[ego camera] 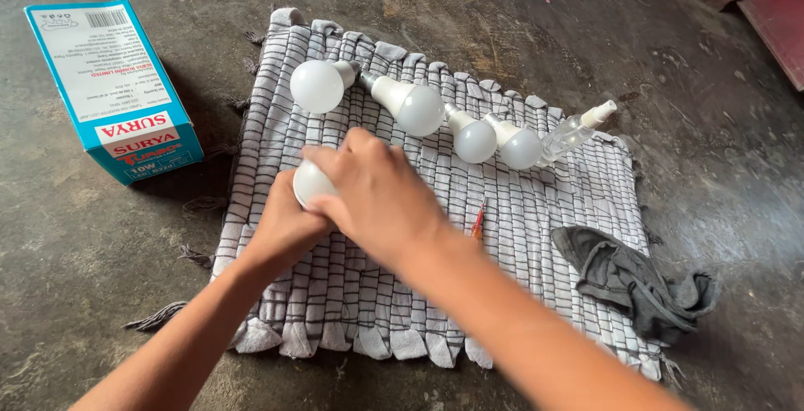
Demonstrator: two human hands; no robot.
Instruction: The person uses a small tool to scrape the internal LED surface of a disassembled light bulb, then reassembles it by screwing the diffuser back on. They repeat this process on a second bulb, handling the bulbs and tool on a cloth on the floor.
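Both my hands meet over a white light bulb (308, 183) above a grey checked woven mat (536, 235). My left hand (280, 227) grips the bulb from below. My right hand (377, 197) lies over it from the right, fingers wrapped on its top. Most of the bulb is hidden; only its round white dome shows at the left. Several other white bulbs lie in a row at the mat's far edge, among them a large bulb (318, 85) and another bulb (412, 105).
A blue cardboard box (113, 88) stands on the concrete floor at the left. A clear spray bottle (574, 133) lies at the row's right end. A dark grey rag (636, 281) sits on the mat's right edge. A thin red-handled tool (478, 220) pokes out beside my right wrist.
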